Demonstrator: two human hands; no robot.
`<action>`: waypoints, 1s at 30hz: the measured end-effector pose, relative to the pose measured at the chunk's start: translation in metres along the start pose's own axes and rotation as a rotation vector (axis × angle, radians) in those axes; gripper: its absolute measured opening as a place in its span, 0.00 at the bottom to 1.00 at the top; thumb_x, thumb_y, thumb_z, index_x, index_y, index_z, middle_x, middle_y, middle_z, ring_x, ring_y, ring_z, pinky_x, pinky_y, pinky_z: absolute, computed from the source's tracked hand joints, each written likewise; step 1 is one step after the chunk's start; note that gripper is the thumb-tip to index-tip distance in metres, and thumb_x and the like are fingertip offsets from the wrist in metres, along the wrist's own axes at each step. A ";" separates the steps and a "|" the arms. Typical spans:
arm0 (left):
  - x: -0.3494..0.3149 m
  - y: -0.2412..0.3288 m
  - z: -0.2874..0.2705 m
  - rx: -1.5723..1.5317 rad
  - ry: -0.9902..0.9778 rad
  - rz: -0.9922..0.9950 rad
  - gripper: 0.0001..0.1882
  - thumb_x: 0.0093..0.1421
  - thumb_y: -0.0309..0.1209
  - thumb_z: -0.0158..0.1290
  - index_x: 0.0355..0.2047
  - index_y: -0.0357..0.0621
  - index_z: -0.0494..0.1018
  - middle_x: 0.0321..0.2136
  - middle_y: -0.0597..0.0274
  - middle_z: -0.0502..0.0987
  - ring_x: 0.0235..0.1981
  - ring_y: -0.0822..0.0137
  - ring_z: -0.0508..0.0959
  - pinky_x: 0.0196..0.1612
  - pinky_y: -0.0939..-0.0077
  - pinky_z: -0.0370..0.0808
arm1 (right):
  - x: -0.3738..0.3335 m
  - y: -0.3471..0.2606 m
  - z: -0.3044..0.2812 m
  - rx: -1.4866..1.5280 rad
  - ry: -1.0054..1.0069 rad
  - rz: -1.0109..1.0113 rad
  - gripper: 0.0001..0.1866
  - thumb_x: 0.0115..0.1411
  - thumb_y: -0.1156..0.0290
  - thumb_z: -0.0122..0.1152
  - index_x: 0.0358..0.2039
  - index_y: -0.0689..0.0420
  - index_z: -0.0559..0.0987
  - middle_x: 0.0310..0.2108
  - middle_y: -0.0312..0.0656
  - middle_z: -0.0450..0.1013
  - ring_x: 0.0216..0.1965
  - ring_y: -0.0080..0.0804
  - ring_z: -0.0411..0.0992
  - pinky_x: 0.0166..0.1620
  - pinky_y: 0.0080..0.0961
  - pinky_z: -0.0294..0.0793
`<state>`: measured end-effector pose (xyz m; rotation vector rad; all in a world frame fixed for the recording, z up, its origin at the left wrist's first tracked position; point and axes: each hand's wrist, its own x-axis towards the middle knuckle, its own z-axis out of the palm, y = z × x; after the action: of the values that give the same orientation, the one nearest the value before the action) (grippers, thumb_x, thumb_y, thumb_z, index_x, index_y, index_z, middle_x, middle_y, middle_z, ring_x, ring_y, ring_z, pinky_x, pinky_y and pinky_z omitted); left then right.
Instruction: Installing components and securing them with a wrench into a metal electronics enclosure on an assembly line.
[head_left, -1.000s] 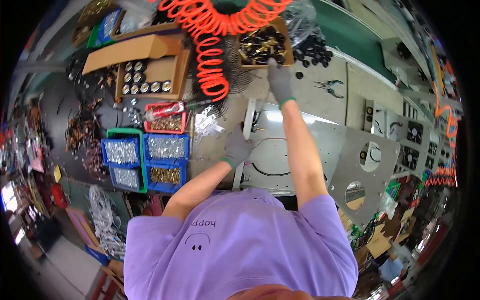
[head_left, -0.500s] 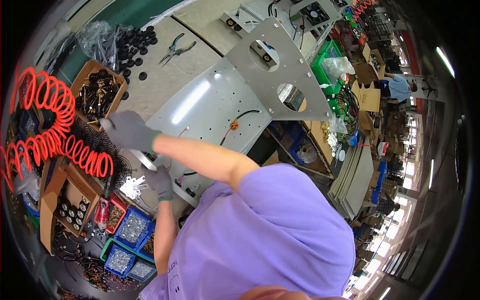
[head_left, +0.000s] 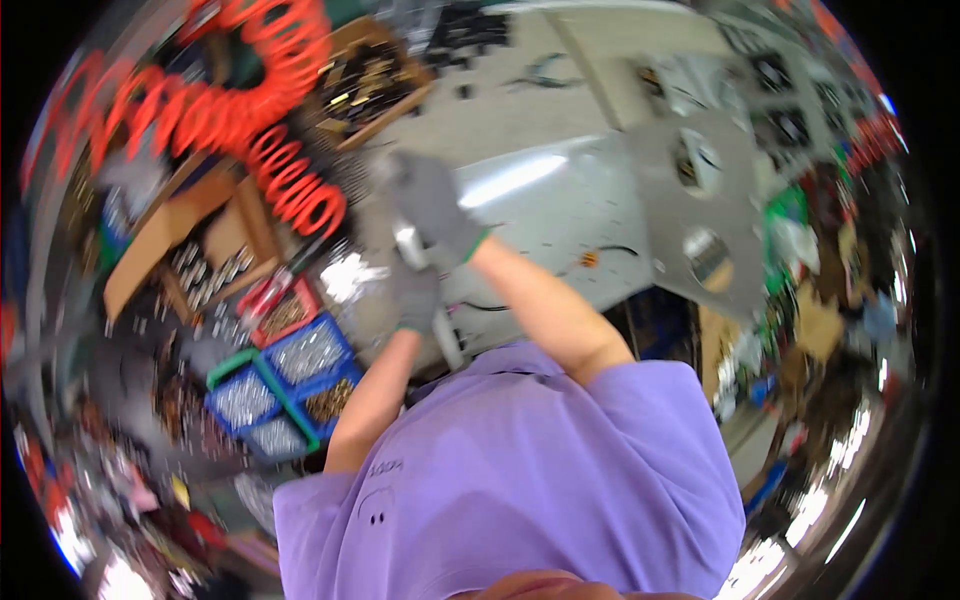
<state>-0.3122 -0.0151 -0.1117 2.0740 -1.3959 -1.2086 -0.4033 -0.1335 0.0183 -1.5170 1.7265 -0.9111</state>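
Both my hands wear grey gloves with green cuffs and are close together at the near left end of a large light-grey sheet-metal panel (head_left: pixel 560 200). My left hand (head_left: pixel 416 292) is closed on the panel's bent edge strip (head_left: pixel 408 240). Just beyond it, my right hand (head_left: pixel 432 205) is closed, its fingers curled down and smeared by motion; what they hold, if anything, is hidden. An orange cable tie-up (head_left: pixel 591 259) with a black lead lies on the panel. A grey plate (head_left: pixel 698 205) with two round cut-outs joins its right end.
A coiled red air hose (head_left: pixel 225 105) hangs at the left. Beyond my hands stands a carton of brass-and-black fittings (head_left: pixel 370 85); pliers (head_left: pixel 545 72) lie on the table. At left are an open carton (head_left: pixel 255 220), a red-handled tool (head_left: pixel 266 292) and blue screw bins (head_left: pixel 308 352).
The whole view has turned, so the bench things sit farther right and the picture is blurred. Both hands stay by the panel's left end, with the right hand still beyond the left.
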 end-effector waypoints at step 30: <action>-0.010 0.019 -0.012 0.024 -0.040 -0.049 0.30 0.46 0.36 0.53 0.48 0.40 0.57 0.31 0.44 0.75 0.34 0.45 0.76 0.39 0.55 0.72 | -0.024 -0.008 -0.007 0.265 -0.007 0.111 0.20 0.60 0.58 0.50 0.19 0.62 0.70 0.14 0.29 0.60 0.18 0.17 0.56 0.22 0.19 0.56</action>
<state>-0.3142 -0.0169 -0.0874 2.1231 -1.3914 -1.2651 -0.4022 -0.1097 0.0297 -1.2387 1.5961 -1.0297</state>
